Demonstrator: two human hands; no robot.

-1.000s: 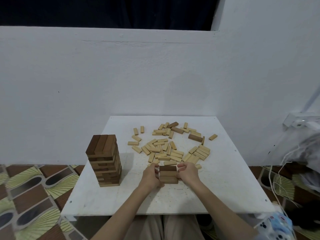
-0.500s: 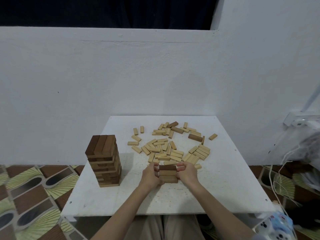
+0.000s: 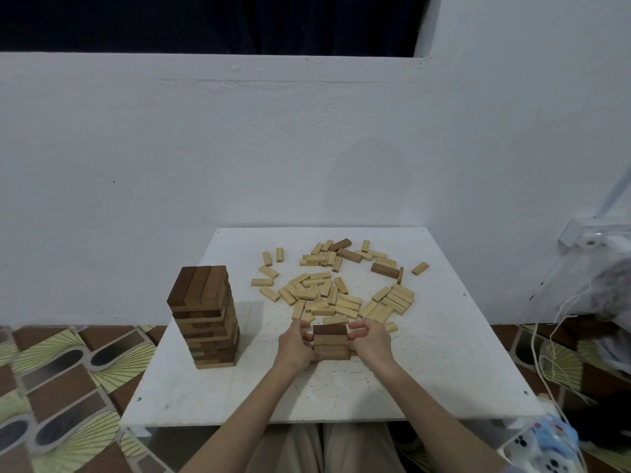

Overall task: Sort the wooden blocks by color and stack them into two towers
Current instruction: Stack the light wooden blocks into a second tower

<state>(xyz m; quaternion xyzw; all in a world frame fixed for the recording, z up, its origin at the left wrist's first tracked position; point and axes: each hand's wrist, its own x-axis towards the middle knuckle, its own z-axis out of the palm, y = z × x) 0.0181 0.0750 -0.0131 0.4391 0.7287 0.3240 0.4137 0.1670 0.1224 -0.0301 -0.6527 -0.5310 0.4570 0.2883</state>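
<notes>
Both hands, left hand [image 3: 294, 343] and right hand [image 3: 370, 340], are clasping the short brown wooden block stack [image 3: 331, 342] endwise (long axis running left-right), tall dark wooden tower [image 3: 204, 315] lying leftward.

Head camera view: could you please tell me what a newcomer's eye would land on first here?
Probably the tall dark brown wooden block tower standing at the left of the white square table. Next, the scattered pile of pale wooden blocks behind, and both hands, left hand and right hand, clasping a small stack of brown wooden blocks near the front.
</notes>
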